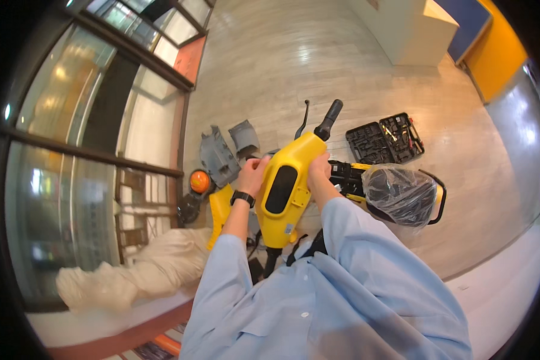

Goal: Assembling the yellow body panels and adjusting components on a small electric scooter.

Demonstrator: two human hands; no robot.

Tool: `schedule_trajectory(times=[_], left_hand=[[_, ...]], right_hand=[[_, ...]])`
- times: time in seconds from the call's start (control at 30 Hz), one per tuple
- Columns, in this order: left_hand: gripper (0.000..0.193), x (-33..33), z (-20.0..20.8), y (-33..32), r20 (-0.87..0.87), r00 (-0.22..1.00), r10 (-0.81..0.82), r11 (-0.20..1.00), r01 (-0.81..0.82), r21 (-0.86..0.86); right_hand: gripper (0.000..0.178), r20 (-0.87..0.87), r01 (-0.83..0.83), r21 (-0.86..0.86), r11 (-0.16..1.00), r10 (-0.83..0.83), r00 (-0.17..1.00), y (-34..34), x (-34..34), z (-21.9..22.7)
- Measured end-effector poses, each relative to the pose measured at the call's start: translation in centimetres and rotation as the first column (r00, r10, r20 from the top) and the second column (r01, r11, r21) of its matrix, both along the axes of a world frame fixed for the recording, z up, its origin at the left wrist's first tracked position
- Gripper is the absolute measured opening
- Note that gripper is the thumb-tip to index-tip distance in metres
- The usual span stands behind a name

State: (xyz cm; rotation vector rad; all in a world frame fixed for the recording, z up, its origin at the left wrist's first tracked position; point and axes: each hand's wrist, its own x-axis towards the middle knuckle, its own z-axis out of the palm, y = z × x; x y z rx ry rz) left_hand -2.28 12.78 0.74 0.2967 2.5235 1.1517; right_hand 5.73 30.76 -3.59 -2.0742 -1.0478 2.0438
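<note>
Right in front of me is the yellow handlebar cover (303, 157) of a scooter, with a black oval display panel (280, 189) in its middle. My left hand (254, 176) grips the cover's left edge, its fingers curled over the rim. On the opposite edge, my right hand (319, 170) is closed round the cover, its fingertips partly hidden. A black handlebar grip (330, 117) and a brake lever (304, 119) stick out at the far end. Another black grip (272, 261) points toward my body. The scooter's plastic-wrapped seat (405, 195) lies to the right.
An open black tool case (385, 139) lies on the floor beyond the seat. Grey body panels (218, 157), an orange round object (199, 181) and a yellow panel (220, 210) are at the left. Glass doors (66, 198) and a cream cloth bundle (144, 273) border that side.
</note>
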Motion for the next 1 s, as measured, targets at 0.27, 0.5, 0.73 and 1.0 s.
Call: schedule_trajectory(times=[0.27, 0.5, 0.73, 1.0], left_hand=[[0.073, -4.5, 0.5, 8.6, 0.44, 0.772, -0.459, 0.796, 0.577, -0.181], [0.052, -4.7, 0.0, 10.2, 0.627, 0.662, -0.411, 0.848, 0.529, -0.003], [0.047, -5.2, -0.5, 10.0, 0.676, 0.611, -0.412, 0.876, 0.47, 0.11], [0.051, -5.9, 0.6, 9.2, 0.688, 0.595, -0.415, 0.87, 0.481, 0.109]], right_hand=[[0.073, 0.066, -0.138, 0.033, 0.99, 0.136, 0.989, -0.6, 0.5, 1.1], [0.071, 0.035, -0.116, 0.0, 0.993, 0.115, 0.993, -0.2, 0.9, 0.0], [0.074, -0.347, 0.001, 0.133, 0.991, 0.045, 0.937, -4.7, 6.6, -3.2], [0.092, -0.745, -0.349, -0.195, 0.917, 0.093, 0.661, -18.7, 14.9, -5.8]])
